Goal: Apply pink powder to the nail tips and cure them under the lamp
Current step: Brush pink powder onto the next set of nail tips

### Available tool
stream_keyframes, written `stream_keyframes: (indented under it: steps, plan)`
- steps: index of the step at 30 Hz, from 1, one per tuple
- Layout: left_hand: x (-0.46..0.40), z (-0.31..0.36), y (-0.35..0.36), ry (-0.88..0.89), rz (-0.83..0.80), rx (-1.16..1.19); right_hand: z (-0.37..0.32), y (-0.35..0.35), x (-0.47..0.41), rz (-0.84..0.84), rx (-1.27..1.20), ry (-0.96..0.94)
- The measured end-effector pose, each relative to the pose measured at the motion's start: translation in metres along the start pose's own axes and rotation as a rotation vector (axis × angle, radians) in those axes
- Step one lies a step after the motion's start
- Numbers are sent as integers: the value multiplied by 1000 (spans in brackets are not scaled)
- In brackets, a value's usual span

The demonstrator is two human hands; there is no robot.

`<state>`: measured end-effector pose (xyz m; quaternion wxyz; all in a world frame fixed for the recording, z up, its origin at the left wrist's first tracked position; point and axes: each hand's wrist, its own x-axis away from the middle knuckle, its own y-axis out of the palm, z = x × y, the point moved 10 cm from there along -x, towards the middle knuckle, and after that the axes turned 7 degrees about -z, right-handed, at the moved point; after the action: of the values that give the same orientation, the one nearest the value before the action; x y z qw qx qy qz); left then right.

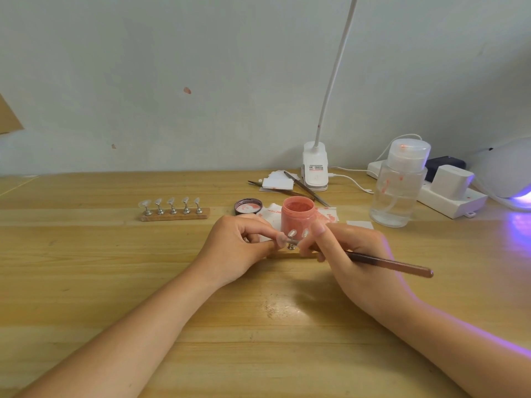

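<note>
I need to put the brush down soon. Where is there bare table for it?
Bare wood lies left of the left hand, in front of the nail-tip stand, and near the table front edge between the forearms. Crowded: around the powder jar, dispenser bottle and power strip.

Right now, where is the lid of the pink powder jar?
In the head view, the round dark lid lies upturned on the wooden table, just left of the open pink powder jar and right of the wooden nail-tip stand.

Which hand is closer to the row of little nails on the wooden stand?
The left hand. It sits just right of and in front of the wooden stand. The right hand, holding the brush, is farther right.
</note>
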<state>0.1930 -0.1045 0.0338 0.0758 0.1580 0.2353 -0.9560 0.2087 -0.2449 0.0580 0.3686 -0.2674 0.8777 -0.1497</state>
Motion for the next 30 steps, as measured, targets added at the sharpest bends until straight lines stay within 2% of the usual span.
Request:
stream_keyframes:
  steps: [3,6,10,14,19,23,30]
  plan:
    - [0,-1,-1,1,7,19,3,-1,2,12,-86,12]
    - [0,0,0,8,8,32,0,-4,0,22,-53,-14]
    - [0,-1,0,4,-1,50,7,2,1,-20,-127,67]
    - [-1,-3,-2,-4,20,51,5,-4,1,23,-108,36]
    - [0,-7,-4,-47,39,23,13,9,2,-84,-168,133]
    - [0,-9,-5,-78,47,32,17,-3,2,25,-262,131]
    - [-1,-14,-3,-134,37,-3,17,-4,2,40,-265,118]
